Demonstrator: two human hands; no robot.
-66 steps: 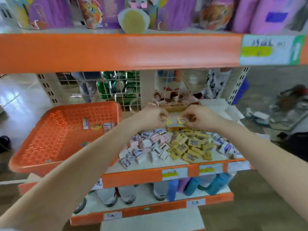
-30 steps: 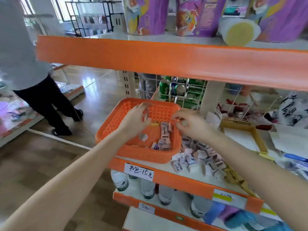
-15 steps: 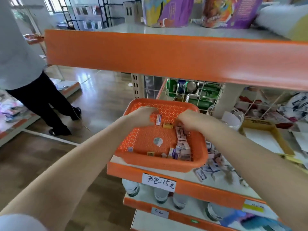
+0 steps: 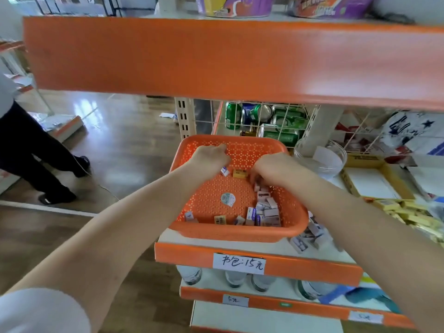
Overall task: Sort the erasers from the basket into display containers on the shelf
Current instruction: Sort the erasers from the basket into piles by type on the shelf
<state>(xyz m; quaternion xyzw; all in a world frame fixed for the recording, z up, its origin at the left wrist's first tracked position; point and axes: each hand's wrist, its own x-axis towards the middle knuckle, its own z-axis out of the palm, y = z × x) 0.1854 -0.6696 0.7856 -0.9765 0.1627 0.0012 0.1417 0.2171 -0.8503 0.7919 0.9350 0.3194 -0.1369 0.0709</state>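
The grip of the left hand (image 4: 210, 159) is closed down, fingers curled under the palm, over the far left part of the orange basket (image 4: 235, 233). A small white eraser (image 4: 225, 171) touches its fingertips; whether it is pinched or only touched I cannot tell. That eraser is tilted, its long axis slanting from upper left to lower right. Just beside it a yellow eraser (image 4: 239, 173) lies flat on the basket floor, long axis running left to right.

The grip of the right hand (image 4: 274, 169) is also curled, fingertips dipping into the top of a pile of erasers (image 4: 264, 207). The fingers are hidden behind the knuckles, so I cannot tell what they hold. The pile runs along the basket's right side from that hand down to the near rim, the pieces pointing every way.

The basket sits at the left end of the shelf (image 4: 276, 246), its near rim just over the front edge. More white erasers (image 4: 310, 236) lie on the shelf just beside the basket, on its right.
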